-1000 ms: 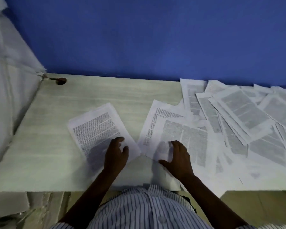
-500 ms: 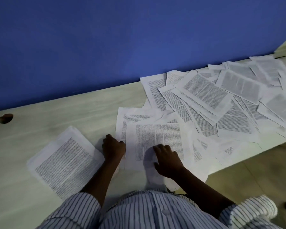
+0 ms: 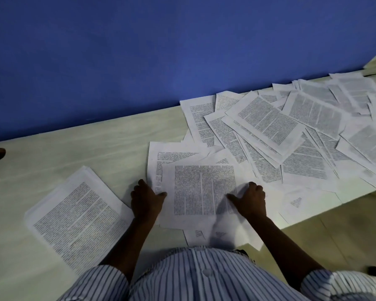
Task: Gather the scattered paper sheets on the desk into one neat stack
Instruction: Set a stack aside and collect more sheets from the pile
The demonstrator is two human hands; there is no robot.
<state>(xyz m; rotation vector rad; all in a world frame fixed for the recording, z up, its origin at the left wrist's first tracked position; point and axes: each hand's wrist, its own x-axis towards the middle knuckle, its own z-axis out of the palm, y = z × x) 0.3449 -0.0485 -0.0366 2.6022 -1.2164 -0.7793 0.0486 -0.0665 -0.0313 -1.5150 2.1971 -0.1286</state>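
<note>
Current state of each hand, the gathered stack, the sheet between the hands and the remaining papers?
centre sheet: lying on the desk, over other pages.
left hand: flat at the centre sheet's left edge, thumb touching it.
right hand: on the centre sheet's right edge, thumb spread on it; grip unclear.
stack: gathered, askew, left of the left hand, untouched.
scattered sheets: loose, overlapping, to the right by the blue wall.
</note>
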